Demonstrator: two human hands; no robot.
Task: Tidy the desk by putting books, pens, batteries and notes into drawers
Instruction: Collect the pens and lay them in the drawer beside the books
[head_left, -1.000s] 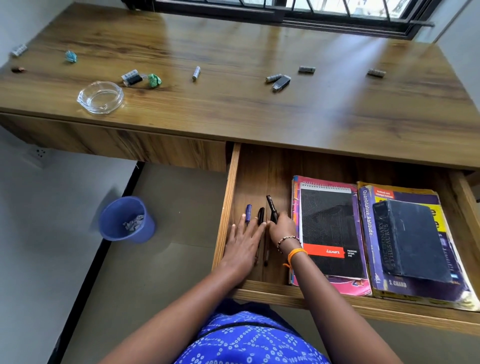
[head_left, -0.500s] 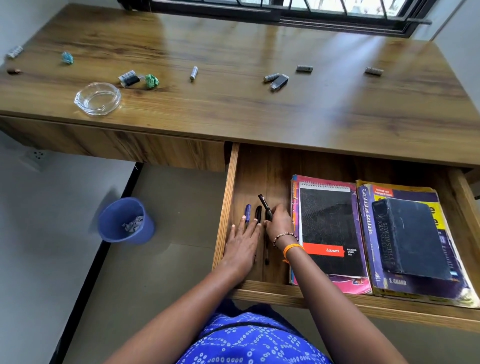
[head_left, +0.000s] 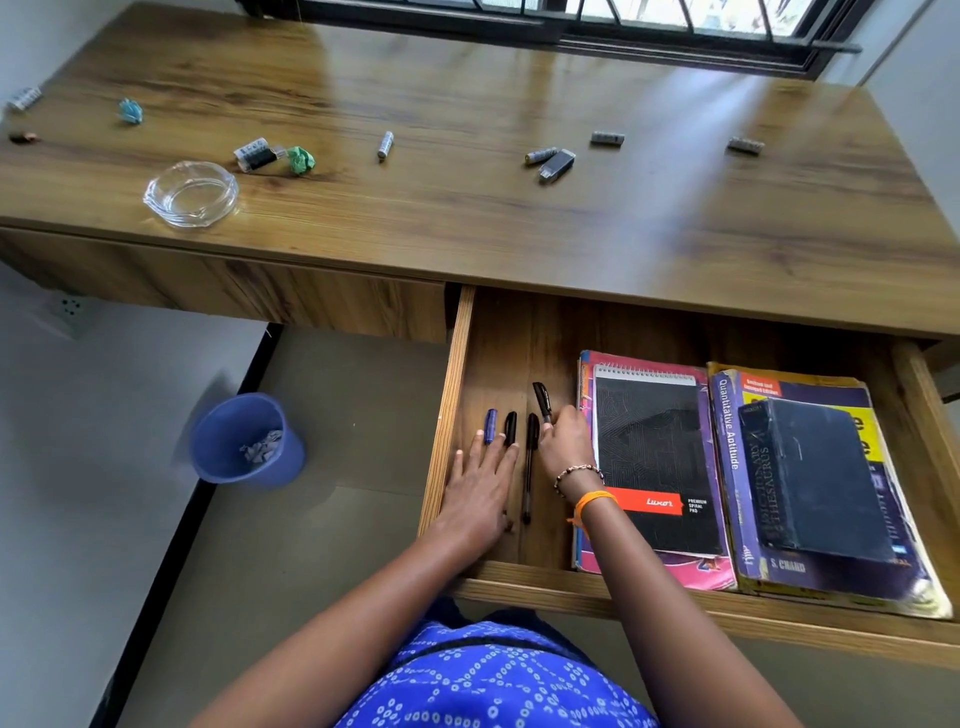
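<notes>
Wood grain ran across the desk (head_left: 467, 218), where a glass dish (head_left: 191, 193), a crumpled green note (head_left: 301, 159) and several batteries (head_left: 385, 144) lay scattered. Below on the floor stood a blue bin (head_left: 244, 439). Inside the open drawer (head_left: 457, 374), the left hand (head_left: 480, 493) lay flat with fingers spread over a blue pen (head_left: 490, 426) and a black pen (head_left: 510, 427). Beside it lay another black pen (head_left: 529, 465). The right hand (head_left: 563, 447) was closed around a black marker (head_left: 542, 400), its tip pointing away. Further right sat a spiral pad (head_left: 654, 457) and stacked books (head_left: 810, 483).
</notes>
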